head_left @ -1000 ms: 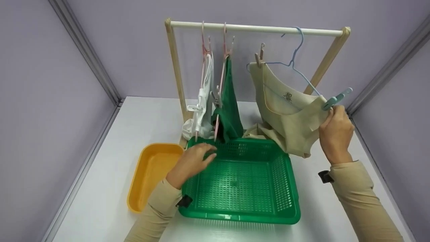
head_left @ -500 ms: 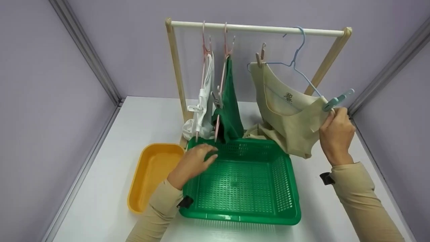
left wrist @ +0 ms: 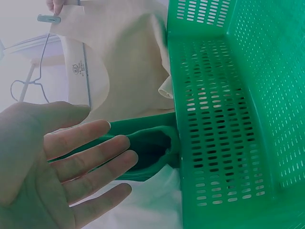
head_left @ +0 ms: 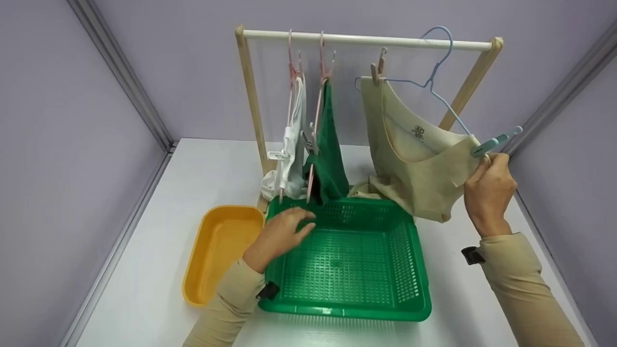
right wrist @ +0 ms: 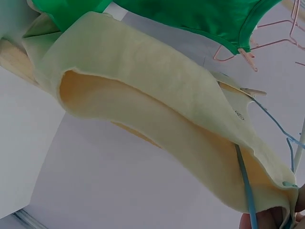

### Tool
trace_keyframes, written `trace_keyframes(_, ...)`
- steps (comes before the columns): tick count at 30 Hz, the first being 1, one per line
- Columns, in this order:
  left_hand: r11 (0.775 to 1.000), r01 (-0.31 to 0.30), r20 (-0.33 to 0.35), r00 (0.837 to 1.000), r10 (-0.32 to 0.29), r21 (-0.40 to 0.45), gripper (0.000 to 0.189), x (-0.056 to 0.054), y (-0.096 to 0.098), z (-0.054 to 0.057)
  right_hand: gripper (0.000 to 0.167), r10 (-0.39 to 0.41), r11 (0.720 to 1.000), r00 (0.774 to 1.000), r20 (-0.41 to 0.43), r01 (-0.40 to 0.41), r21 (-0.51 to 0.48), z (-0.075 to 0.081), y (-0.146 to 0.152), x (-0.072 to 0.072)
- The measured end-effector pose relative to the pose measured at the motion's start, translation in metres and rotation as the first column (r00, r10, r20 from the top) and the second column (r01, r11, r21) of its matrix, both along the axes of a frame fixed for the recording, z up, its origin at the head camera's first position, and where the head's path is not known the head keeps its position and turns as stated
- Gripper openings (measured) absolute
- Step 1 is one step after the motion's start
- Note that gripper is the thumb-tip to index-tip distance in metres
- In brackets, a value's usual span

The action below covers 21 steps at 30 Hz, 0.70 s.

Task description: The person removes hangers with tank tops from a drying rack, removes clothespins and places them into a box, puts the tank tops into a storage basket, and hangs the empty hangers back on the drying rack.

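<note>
The beige garment [head_left: 429,183] hangs left of the right grip [head_left: 490,193], which pinches its shoulder below the teal clothespin [head_left: 491,144]; the blue hanger [head_left: 430,85] slopes lengthwise down to that grip. The left grip [head_left: 279,236], spread, is farther.

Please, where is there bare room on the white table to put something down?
Bare white table lies behind and left of the yellow tray, also between the green basket and right sleeve. The basket's visible floor is bare. It is crowded at the basket's far edge: white garment, green garment and beige garment hang there, the left hand nearby.
</note>
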<state>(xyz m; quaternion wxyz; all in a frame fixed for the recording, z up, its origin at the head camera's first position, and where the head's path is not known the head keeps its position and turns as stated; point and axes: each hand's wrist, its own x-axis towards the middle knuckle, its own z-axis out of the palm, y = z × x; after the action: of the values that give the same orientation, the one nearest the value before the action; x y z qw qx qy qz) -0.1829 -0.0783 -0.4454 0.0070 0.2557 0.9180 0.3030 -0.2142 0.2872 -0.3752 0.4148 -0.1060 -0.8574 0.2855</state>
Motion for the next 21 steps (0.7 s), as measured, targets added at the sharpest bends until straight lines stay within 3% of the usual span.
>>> trace_keyframes(21, 1.0, 0.009, 0.018, 1.0, -0.009, -0.006, 0.029, -0.001, 0.007, -0.003, 0.032, 0.026, 1.0, 0.997, -0.071, -0.025, 0.015, 0.001, 0.012, 0.006)
